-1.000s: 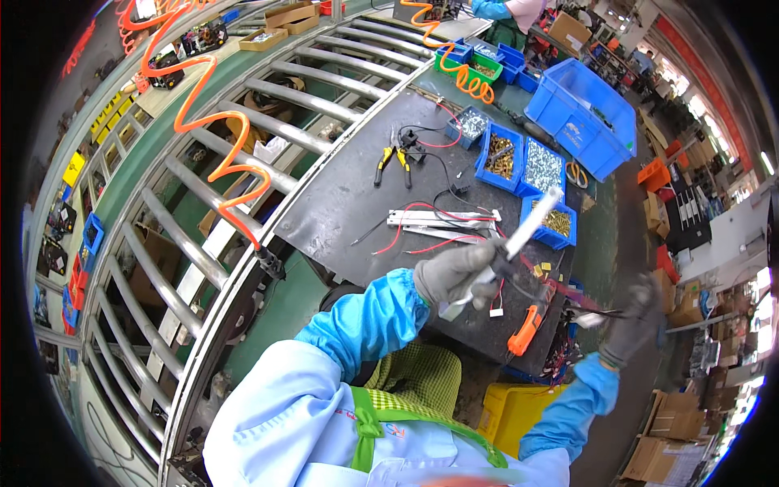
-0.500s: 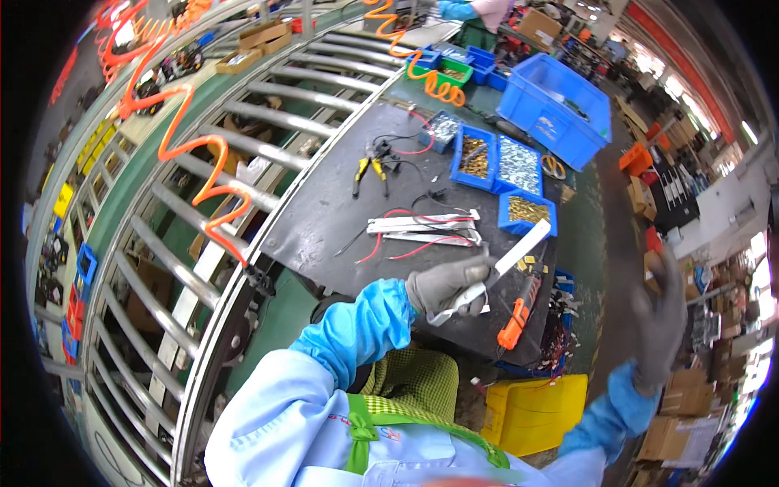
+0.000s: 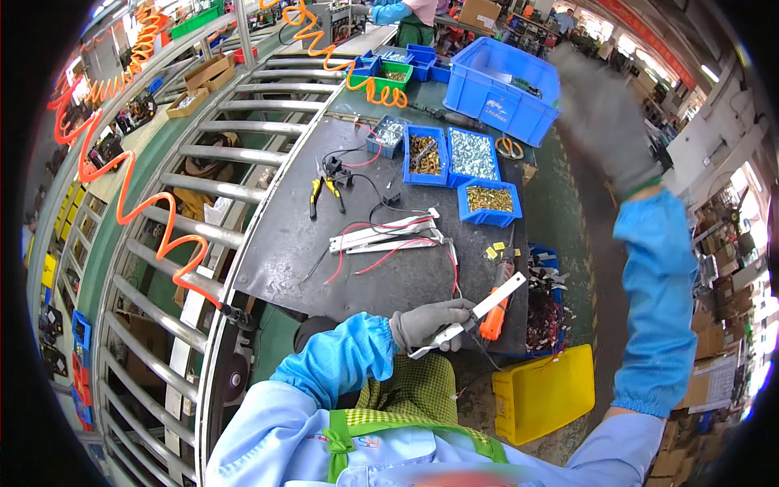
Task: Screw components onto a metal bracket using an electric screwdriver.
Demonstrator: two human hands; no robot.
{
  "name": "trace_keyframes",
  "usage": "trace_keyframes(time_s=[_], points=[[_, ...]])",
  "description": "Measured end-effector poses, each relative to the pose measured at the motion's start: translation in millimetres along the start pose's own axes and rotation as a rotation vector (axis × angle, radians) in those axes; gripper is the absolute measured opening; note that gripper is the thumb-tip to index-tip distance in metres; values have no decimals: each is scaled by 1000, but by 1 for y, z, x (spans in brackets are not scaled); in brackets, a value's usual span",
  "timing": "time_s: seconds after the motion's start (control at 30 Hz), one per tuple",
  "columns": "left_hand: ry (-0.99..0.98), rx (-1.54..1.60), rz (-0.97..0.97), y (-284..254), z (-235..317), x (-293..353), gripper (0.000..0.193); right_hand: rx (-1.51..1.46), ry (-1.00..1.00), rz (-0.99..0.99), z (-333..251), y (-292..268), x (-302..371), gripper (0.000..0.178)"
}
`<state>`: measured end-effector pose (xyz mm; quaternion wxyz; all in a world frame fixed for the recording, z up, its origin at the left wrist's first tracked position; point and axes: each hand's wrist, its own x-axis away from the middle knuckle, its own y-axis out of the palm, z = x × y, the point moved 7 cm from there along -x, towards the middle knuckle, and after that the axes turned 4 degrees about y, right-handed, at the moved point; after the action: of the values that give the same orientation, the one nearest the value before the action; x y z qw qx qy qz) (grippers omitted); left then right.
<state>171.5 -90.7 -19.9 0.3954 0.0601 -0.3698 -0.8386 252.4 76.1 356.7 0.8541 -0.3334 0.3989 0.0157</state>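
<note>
My left hand (image 3: 428,325), in a grey glove, is closed around a long white strip (image 3: 497,295) near the table's front edge. The strip slants up to the right, its far end passing over an orange-handled power tool (image 3: 493,321). Thin wires hang beside the strip. Raised at the far right, my gloved right hand (image 3: 607,122) is beside the large blue crate (image 3: 519,118); motion smears its fingers. Further in on the dark table lie white strips (image 3: 381,236) with red and black wires, and yellow-handled pliers (image 3: 316,197).
Small blue bins of brass parts (image 3: 489,200) and silver screws (image 3: 471,152) stand at the table's back right. A yellow bin (image 3: 545,395) sits below at right. A roller conveyor (image 3: 219,191) runs along the left, with an orange coiled hose (image 3: 168,237) above it. Another person (image 3: 415,13) works at the far end.
My right hand has swung upward and away from me, from the right side to beside the blue crate. The left hand still grips the white strip. The whole view has shifted slightly.
</note>
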Motion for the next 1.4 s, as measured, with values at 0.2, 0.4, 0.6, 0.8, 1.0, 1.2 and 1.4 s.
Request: trace_keyframes(time_s=[0.2,0.4,0.6,0.8,1.0,1.2,1.4], points=[[25,113,-162,11,4,15,35,143,698,-336,143,58,103,42],[175,149,-149,6,17,28,38,-155,429,-480,24,116,157,40],[177,118,-89,3,15,28,36,-228,500,-658,-25,158,184,43],[134,142,-197,9,9,26,37,-259,544,-652,-32,193,208,42],[63,98,-220,12,4,29,42,-292,591,-671,-40,243,234,36],[73,91,-208,11,9,33,42,-315,709,-740,-32,263,237,28],[213,133,-129,0,30,38,40,-333,667,-749,-39,289,231,27]])
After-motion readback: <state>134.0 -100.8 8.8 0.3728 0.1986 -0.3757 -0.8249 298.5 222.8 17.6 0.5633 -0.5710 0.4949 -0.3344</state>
